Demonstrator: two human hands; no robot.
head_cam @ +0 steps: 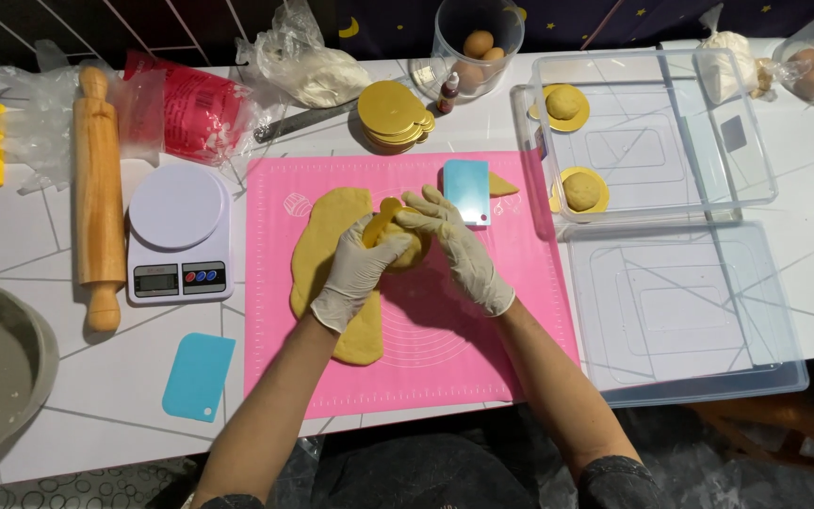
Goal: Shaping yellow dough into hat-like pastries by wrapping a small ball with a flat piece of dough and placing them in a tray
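Together, both gloved hands' fingers (390, 247) curled round the dough ball (405, 251) — above the pink mat (445, 349)

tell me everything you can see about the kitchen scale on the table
The kitchen scale is a small white digital one, plastic by the look of it, with a round white weighing plate on top and nothing on it. Along its near edge sit a small grey display and two buttons, one red and one blue. It lies flat on the white tiled table, between the wooden rolling pin and the pink mat. Neither hand touches it.
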